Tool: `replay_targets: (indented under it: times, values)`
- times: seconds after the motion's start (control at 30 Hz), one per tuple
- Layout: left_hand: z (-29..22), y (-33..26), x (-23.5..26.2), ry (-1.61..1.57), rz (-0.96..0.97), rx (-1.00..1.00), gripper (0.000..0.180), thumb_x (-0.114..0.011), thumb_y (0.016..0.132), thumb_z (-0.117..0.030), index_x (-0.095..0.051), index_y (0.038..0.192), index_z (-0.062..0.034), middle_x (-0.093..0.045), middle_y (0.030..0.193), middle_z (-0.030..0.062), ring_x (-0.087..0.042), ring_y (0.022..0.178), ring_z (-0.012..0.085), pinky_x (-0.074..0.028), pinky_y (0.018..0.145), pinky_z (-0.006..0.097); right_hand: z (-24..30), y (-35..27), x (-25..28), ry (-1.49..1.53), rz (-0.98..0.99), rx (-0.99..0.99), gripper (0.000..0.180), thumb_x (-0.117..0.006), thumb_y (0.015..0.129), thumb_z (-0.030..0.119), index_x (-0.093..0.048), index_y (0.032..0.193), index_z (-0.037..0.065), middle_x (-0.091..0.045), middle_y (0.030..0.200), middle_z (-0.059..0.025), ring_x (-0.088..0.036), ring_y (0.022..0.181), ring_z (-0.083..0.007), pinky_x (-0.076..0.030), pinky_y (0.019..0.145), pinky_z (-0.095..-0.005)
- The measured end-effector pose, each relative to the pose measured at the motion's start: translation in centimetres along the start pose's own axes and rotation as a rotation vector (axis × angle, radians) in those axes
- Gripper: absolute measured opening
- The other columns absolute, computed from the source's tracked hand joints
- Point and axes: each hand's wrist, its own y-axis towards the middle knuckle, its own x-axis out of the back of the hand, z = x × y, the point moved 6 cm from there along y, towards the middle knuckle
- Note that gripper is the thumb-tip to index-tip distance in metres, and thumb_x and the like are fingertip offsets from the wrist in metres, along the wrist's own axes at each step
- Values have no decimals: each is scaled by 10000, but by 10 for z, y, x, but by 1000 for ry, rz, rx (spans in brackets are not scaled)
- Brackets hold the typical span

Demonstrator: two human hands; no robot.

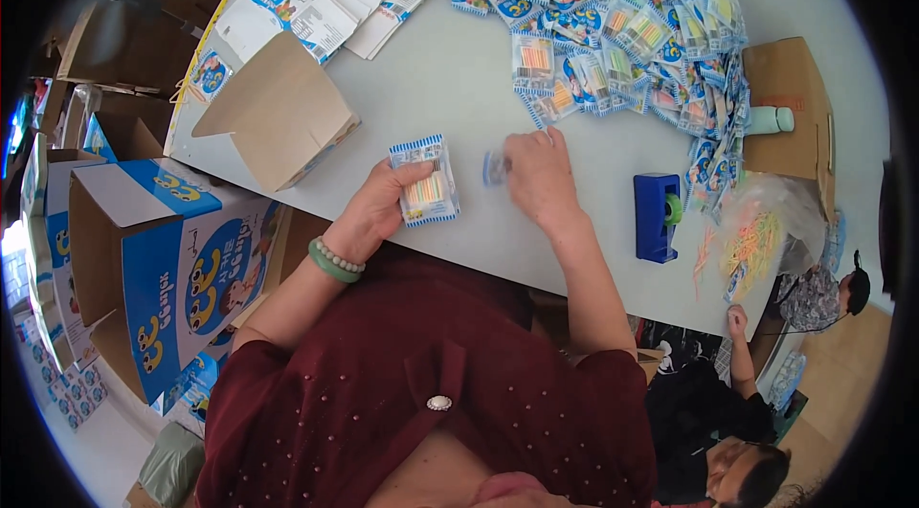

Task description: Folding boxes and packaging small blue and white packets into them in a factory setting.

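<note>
While left hand (378,206) fingers grasp packet (426,180) | right hand (538,173) grip unclear | bare table (450,77) ahead

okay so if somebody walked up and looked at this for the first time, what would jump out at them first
Probably the big heap of small blue-and-white packets spilling across the far right of the white table. Next, at the near edge, the left hand holding one packet of coloured sticks while the right hand pinches a small blurred piece. A blue tape dispenser sits to the right.

the little thing (495,166) by the right hand (541,178) is just blur, and the left hand's (383,206) fingers hide part of the packet (426,180).
</note>
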Motion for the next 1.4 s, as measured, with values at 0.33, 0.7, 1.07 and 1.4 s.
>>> replay_targets:
  times: [0.33, 0.7, 1.07, 1.4]
  values:
    - [-3, -5, 8, -20, -70, -12, 227, -623, 878, -68, -590, 1095, -10, -674, 995, 101, -681, 871, 232, -579, 782, 397, -29, 24, -7, 22, -431, 2, 311, -562, 797, 66, -505, 1095, -4, -553, 1194, -209, -488, 1163, -390, -361, 995, -463]
    - [-22, -11, 32, -30, -72, -83, 243, -573, 867, -40, -577, 1107, 3, -664, 1028, 111, -674, 900, 245, -568, 812, 401, -12, -24, 17, 255, -35, -226, 148, -612, 740, 31, -576, 882, 40, -597, 1098, -102, -520, 1068, -333, -413, 866, -453]
    - [-17, -11, 29, 26, -82, -126, 273, -613, 869, -89, -580, 1125, -2, -671, 1020, 114, -682, 879, 241, -574, 801, 393, 23, -4, 19, -24, 89, 199, 210, -626, 691, 23, -591, 889, 86, -582, 1060, -67, -533, 1031, -276, -394, 876, -397]
    - [-18, -11, 24, 45, -30, -102, 264, -620, 877, -96, -584, 1122, -7, -674, 1018, 111, -685, 867, 235, -571, 804, 393, 13, -24, 3, 80, 27, -182, 242, -647, 755, 129, -570, 978, 77, -614, 975, -128, -593, 873, -313, -458, 761, -409]
